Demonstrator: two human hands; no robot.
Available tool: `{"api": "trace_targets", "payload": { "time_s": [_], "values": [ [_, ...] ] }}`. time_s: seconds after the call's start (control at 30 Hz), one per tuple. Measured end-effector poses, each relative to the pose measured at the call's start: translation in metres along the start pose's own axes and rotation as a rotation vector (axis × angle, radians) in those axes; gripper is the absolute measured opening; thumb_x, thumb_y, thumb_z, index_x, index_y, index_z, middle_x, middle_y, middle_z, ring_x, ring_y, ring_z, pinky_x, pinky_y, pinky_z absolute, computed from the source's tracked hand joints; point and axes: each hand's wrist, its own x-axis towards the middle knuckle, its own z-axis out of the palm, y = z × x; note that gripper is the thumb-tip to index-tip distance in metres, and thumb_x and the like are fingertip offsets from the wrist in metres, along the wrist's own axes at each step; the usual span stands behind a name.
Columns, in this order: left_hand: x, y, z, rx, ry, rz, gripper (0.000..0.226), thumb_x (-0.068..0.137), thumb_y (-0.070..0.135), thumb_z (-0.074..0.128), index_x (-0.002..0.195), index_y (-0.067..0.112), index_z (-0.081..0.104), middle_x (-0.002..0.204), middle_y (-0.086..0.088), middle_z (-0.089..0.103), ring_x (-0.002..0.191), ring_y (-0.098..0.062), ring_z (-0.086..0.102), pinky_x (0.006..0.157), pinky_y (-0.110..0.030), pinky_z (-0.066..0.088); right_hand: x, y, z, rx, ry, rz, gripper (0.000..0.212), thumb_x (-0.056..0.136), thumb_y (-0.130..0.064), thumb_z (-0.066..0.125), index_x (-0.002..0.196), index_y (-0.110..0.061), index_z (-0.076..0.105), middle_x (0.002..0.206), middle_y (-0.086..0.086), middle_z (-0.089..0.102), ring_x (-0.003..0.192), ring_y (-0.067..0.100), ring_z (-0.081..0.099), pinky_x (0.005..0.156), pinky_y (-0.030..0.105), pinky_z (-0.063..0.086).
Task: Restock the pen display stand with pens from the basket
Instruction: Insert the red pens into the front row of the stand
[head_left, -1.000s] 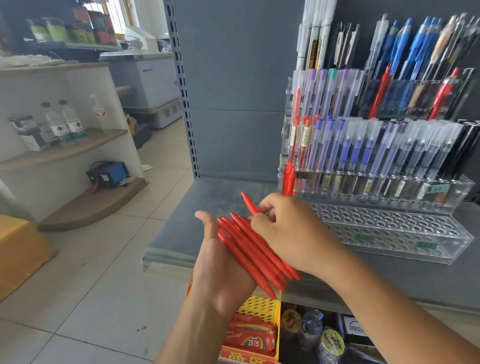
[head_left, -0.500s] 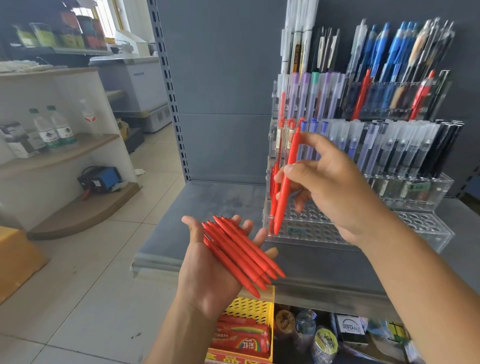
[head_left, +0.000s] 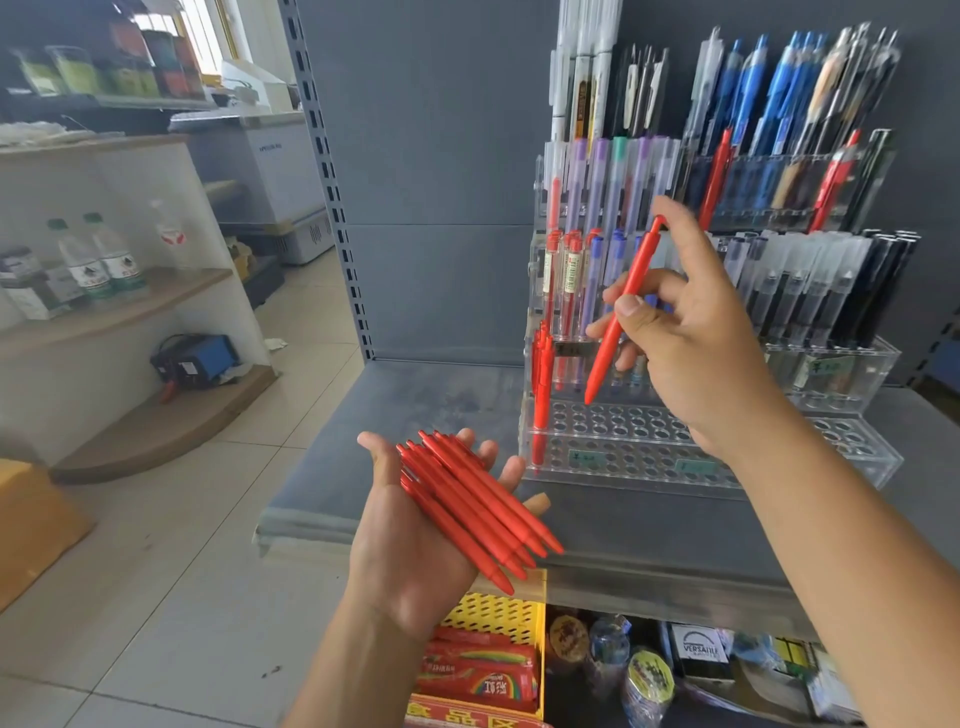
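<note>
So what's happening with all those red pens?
A person is filling up the clear pen stand. Their left hand is held flat, palm up, with a bunch of red pens lying on it. Their right hand pinches one red pen, tip down, just above the empty holes in the lower rows. It isn't in a hole yet. A few red pens already stand at the stand's left end.

Bright red pen (head_left: 621, 312) up, a fan of matching red pens (head_left: 467, 499) below, clear stand (head_left: 623, 457) dotted with holes, grey shelf (head_left: 426, 405), yellow perforated basket (head_left: 493, 613), blue pens (head_left: 748, 88) up top.
</note>
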Motion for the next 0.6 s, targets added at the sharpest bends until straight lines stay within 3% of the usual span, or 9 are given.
{"api": "trace_targets", "payload": {
  "time_s": [0.17, 0.27, 0.43, 0.6],
  "values": [
    [0.0, 0.0, 0.0, 0.011, 0.003, -0.001, 0.1, 0.079, 0.084, 0.041, 0.14, 0.007, 0.057, 0.118, -0.018, 0.069, 0.102, -0.041, 0.072, 0.081, -0.068, 0.055, -0.001, 0.01, 0.009, -0.209, 0.034, -0.067, 0.072, 0.102, -0.01, 0.055, 0.155, -0.044, 0.02, 0.095, 0.006, 0.061, 0.083, 0.022, 0.071, 0.067, 0.048, 0.059],
    [-0.001, -0.001, -0.001, 0.017, -0.002, 0.0, 0.098, 0.079, 0.084, 0.041, 0.138, 0.007, 0.058, 0.117, -0.018, 0.07, 0.1, -0.04, 0.072, 0.083, -0.069, 0.054, -0.002, 0.017, 0.016, -0.241, 0.06, -0.069, 0.07, 0.102, -0.01, 0.055, 0.155, -0.042, 0.023, 0.095, -0.001, 0.06, 0.081, 0.012, 0.072, 0.061, 0.044, 0.06],
    [0.0, 0.0, -0.003, 0.029, -0.02, 0.001, 0.098, 0.08, 0.084, 0.042, 0.141, 0.008, 0.055, 0.118, -0.017, 0.068, 0.102, -0.04, 0.071, 0.087, -0.067, 0.054, -0.002, 0.028, 0.027, -0.319, 0.125, -0.135, 0.065, 0.1, -0.015, 0.059, 0.153, -0.039, 0.03, 0.091, -0.012, 0.058, 0.073, 0.0, 0.065, 0.066, 0.028, 0.055],
    [0.0, 0.0, -0.004, 0.035, -0.018, 0.002, 0.099, 0.079, 0.083, 0.043, 0.141, 0.007, 0.056, 0.119, -0.018, 0.068, 0.103, -0.041, 0.071, 0.087, -0.067, 0.054, -0.004, 0.032, 0.037, -0.343, 0.165, -0.213, 0.063, 0.096, -0.015, 0.065, 0.148, -0.038, 0.037, 0.093, -0.017, 0.052, 0.074, 0.011, 0.066, 0.076, 0.037, 0.059]
  ]
}}
